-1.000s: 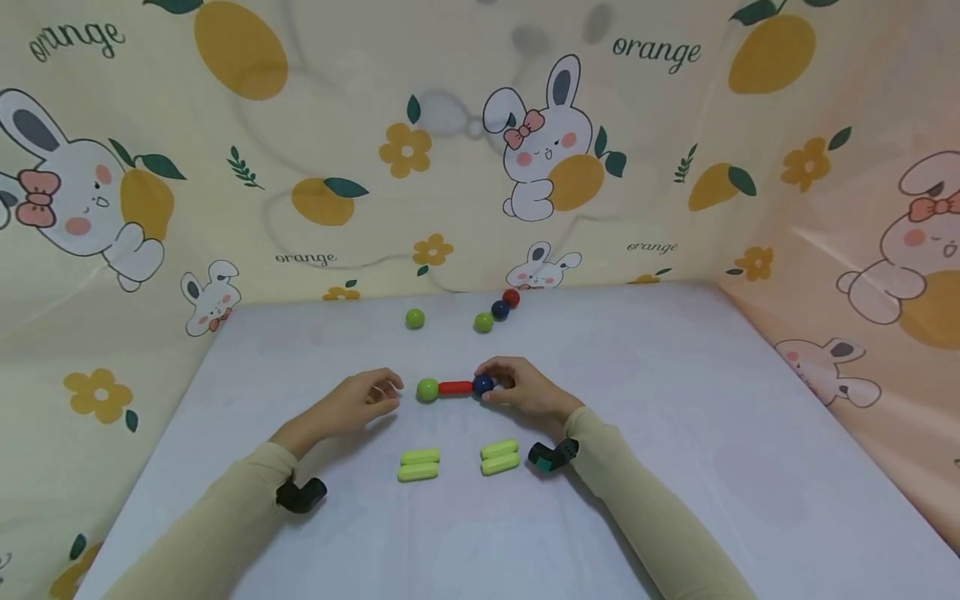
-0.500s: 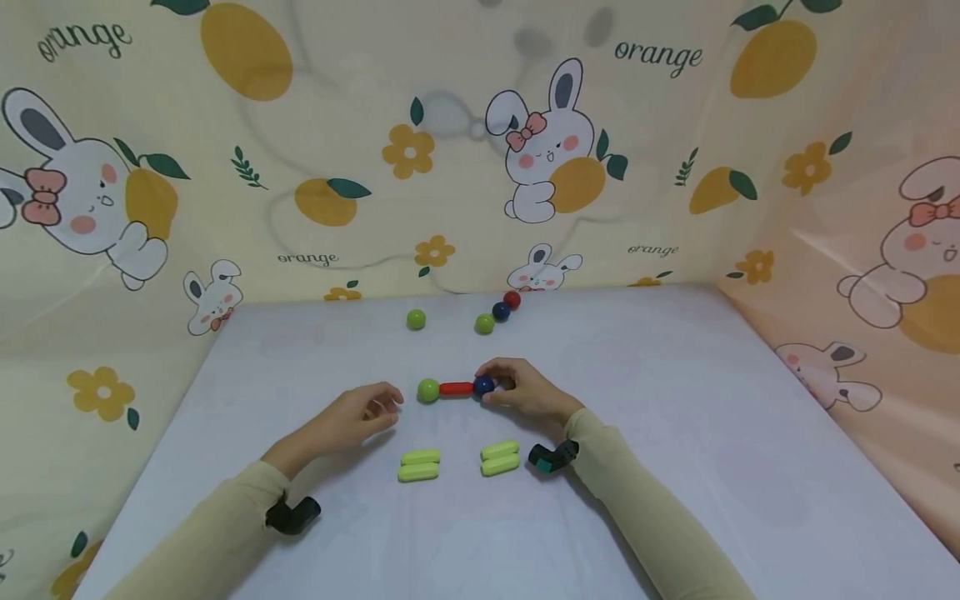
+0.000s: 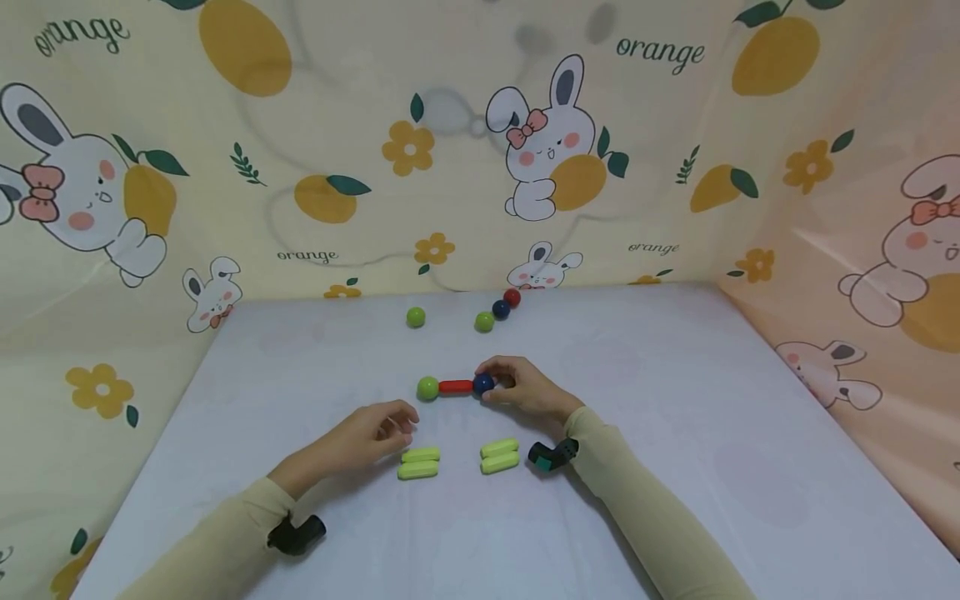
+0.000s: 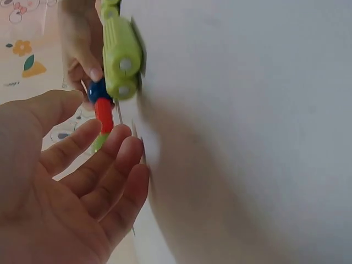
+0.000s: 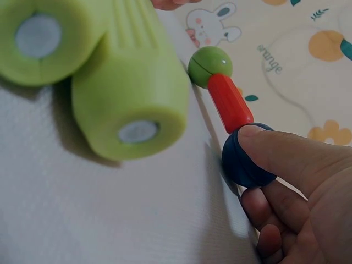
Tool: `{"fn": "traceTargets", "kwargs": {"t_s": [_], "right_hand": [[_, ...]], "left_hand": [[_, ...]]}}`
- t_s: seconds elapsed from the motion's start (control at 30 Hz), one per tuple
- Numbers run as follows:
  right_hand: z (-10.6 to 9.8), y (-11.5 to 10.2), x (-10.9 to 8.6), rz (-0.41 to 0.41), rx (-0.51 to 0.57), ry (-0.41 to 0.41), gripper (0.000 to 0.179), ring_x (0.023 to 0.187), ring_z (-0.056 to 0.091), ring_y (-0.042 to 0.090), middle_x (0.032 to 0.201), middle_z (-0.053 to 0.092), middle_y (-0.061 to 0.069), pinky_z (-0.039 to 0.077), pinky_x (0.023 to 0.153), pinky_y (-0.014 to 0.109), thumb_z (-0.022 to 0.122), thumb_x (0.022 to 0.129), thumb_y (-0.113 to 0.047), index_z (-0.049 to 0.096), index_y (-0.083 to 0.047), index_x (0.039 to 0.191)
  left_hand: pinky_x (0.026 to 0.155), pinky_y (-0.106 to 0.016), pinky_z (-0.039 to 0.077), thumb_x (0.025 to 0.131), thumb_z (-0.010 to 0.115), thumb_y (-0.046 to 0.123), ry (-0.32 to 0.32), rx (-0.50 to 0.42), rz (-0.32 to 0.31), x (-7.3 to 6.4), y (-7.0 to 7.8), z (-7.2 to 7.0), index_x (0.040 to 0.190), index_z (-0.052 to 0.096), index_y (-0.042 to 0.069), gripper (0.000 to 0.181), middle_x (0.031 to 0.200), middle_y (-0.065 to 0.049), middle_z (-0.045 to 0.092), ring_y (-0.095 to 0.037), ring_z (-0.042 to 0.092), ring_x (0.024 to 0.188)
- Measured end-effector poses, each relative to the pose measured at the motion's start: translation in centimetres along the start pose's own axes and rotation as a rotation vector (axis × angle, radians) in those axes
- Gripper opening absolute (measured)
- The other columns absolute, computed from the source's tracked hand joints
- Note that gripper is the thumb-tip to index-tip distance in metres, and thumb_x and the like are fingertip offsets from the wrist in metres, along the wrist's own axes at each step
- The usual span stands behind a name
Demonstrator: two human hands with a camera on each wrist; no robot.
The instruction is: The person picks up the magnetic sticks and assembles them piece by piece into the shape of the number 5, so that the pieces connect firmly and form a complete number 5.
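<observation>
My right hand (image 3: 528, 389) pinches a dark blue ball (image 5: 242, 159) between thumb and fingers. That ball is joined to a red rod (image 3: 455, 387), whose left end meets a green ball (image 3: 427, 388); the joined piece lies on the table. My left hand (image 3: 375, 433) is just above and left of a pair of light green rods (image 3: 418, 469), its fingers loosely bent with nothing in them. A second pair of light green rods (image 3: 499, 456) lies to the right, in front of the right hand. Pale metallic discs show on the rod ends in the right wrist view.
At the back of the table (image 3: 637, 350) a lone green ball (image 3: 416, 317) sits on the left. To its right, another green ball (image 3: 484, 322), a blue ball (image 3: 501, 309) and a red ball (image 3: 512, 297) form a slanting row. A printed cloth (image 3: 450, 183) hangs behind.
My left hand has come toward the front and slightly right, away from the green ball and closer to the left pair of green rods. My right hand stays on the blue ball.
</observation>
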State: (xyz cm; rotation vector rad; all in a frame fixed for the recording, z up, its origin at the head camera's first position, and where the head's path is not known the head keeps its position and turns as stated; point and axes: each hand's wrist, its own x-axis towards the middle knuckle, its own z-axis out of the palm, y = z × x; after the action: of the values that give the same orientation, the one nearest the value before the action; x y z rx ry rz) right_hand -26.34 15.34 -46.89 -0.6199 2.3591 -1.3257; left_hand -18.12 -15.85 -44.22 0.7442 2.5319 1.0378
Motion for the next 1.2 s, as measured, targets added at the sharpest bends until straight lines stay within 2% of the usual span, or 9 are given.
{"fn": "traceTargets", "kwargs": {"t_s": [0.17,0.3,0.5,0.8,0.97,1.2], "right_hand": [[0.0,-0.2,-0.1,-0.009,-0.012,-0.001,0.040,0.112,0.052,0.022,0.132,0.062,0.011,0.042,0.098,0.030,0.071,0.093,-0.011,0.061,-0.008,0.132],[0.1,-0.1,-0.2,-0.024,-0.020,0.001,0.038,0.108,0.053,0.021,0.130,0.064,0.011,0.042,0.093,0.027,0.071,0.094,-0.012,0.061,-0.007,0.131],[0.1,0.2,-0.1,-0.038,-0.028,0.000,0.036,0.106,0.053,0.019,0.129,0.065,0.011,0.042,0.090,0.027,0.071,0.094,-0.012,0.062,-0.008,0.129],[0.0,0.2,0.0,-0.031,-0.026,-0.006,0.037,0.108,0.053,0.022,0.131,0.065,0.010,0.042,0.094,0.031,0.071,0.094,-0.012,0.062,-0.009,0.130],[-0.1,0.2,0.1,-0.013,-0.019,-0.004,0.037,0.108,0.053,0.020,0.128,0.065,0.007,0.043,0.095,0.030,0.071,0.094,-0.015,0.062,-0.011,0.130],[0.0,0.3,0.0,0.006,-0.005,-0.009,0.036,0.106,0.055,0.019,0.125,0.066,0.005,0.045,0.093,0.030,0.072,0.094,-0.016,0.063,-0.014,0.129]], "left_hand": [[0.079,-0.022,0.052,0.098,0.064,0.016,-0.040,0.007,0.002,0.0,0.6,0.7,0.122,0.062,0.010,0.025,0.103,0.002,0.066,-0.012,0.060,0.091],[0.076,-0.020,0.050,0.096,0.068,0.017,-0.063,0.039,-0.014,0.1,1.2,1.0,0.121,0.064,0.011,0.026,0.101,0.004,0.065,-0.010,0.057,0.088],[0.074,-0.020,0.049,0.093,0.073,0.015,-0.080,0.100,0.018,0.0,1.4,1.0,0.117,0.071,0.006,0.027,0.102,0.002,0.068,-0.007,0.054,0.085],[0.079,-0.022,0.052,0.095,0.068,0.008,-0.112,0.090,0.078,0.3,1.4,0.7,0.120,0.071,0.002,0.026,0.109,-0.004,0.070,-0.008,0.059,0.092],[0.076,-0.020,0.050,0.097,0.064,0.005,-0.086,0.067,0.071,0.5,1.7,0.5,0.125,0.069,0.001,0.029,0.108,-0.003,0.066,-0.007,0.055,0.090],[0.083,-0.025,0.052,0.097,0.065,0.009,-0.016,0.063,0.053,0.9,1.9,0.8,0.123,0.067,0.011,0.026,0.116,-0.001,0.069,-0.010,0.059,0.098]]}}
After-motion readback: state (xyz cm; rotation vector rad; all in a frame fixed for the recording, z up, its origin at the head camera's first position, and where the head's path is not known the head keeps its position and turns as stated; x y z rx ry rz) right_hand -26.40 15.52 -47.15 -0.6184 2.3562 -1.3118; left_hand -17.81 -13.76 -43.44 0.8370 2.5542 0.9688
